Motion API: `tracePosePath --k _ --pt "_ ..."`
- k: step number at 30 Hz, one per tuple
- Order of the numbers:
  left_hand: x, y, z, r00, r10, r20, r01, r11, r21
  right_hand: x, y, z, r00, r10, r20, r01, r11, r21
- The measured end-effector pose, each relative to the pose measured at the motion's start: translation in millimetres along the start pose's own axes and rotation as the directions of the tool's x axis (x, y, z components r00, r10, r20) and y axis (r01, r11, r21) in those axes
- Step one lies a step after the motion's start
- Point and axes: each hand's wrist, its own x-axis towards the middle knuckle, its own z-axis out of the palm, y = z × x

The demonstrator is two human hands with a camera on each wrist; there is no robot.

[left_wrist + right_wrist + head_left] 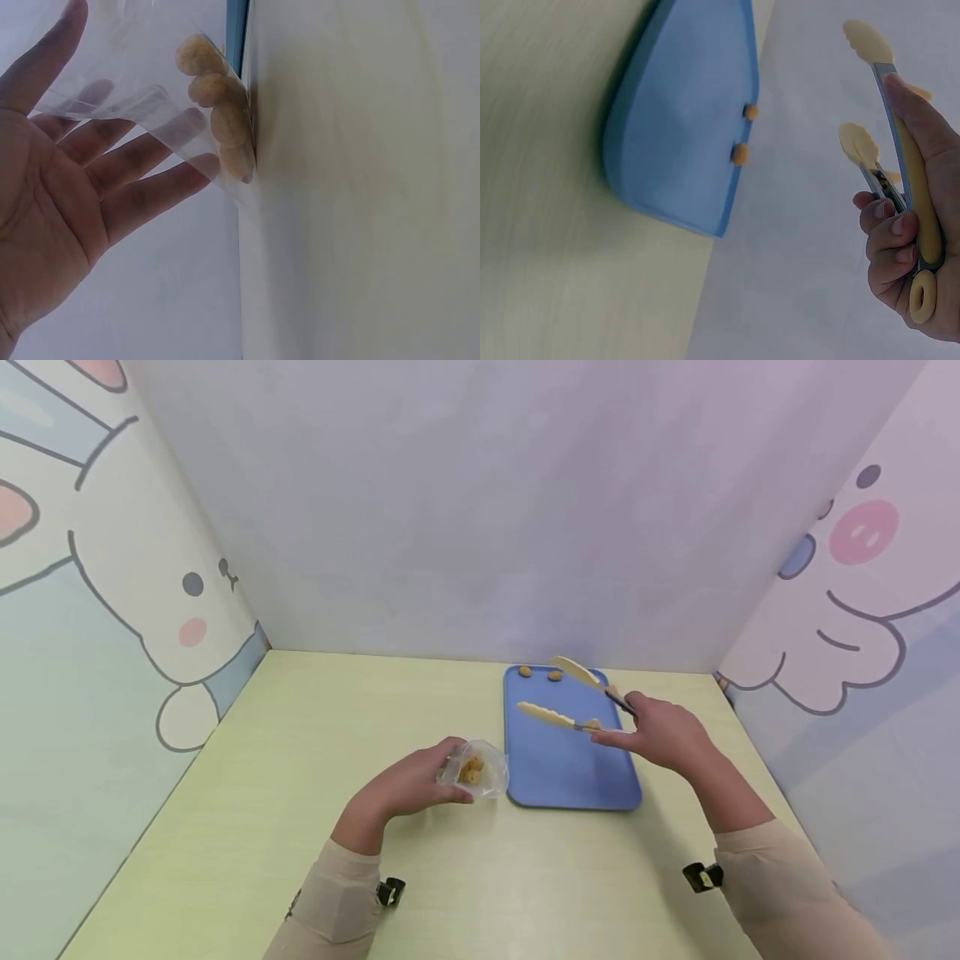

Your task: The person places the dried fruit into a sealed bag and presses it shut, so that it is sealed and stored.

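Observation:
My left hand (411, 781) holds a clear plastic bag (491, 770) by its side, thumb and fingers spread around it, just left of the tray. Several small round golden-brown pieces (229, 124) lie at the bottom of the bag, low over the table in the left wrist view. Gripped in my right hand (667, 732) is a pair of tongs (909, 172) with cream scalloped tips and metal arms. The tips stand apart above the blue tray (566, 777), with nothing between them. Two brown pieces (555, 676) sit near the tray's far edge.
The pale yellow table (337, 710) reaches back to a plain light wall (450, 527). Side walls with cartoon animals (127, 552) enclose it left and right. A black band clip (703, 877) shows beside the right sleeve.

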Motion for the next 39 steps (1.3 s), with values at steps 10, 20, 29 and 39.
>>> tracePosePath --k 10,20,29,39 --pt "-1.7 -1.2 2.2 1.000 -0.002 -0.005 0.002 1.000 0.005 32.0 18 29 0.984 0.176 -0.032 -0.173 0.982 0.076" --pt "-1.5 -1.0 1.7 1.000 0.001 -0.008 -0.001 1.000 0.018 53.5 22 52 0.970 0.244 0.001 -0.244 0.968 0.052" --pt "-0.5 0.1 2.0 1.000 0.001 0.000 -0.001 1.000 0.018 62.4 20 63 0.957 0.288 0.032 -0.289 0.956 0.053" --pt "-0.2 2.8 2.6 1.000 -0.004 0.004 0.004 1.000 0.017 68.3 16 67 0.962 0.268 0.052 -0.269 0.963 0.009"
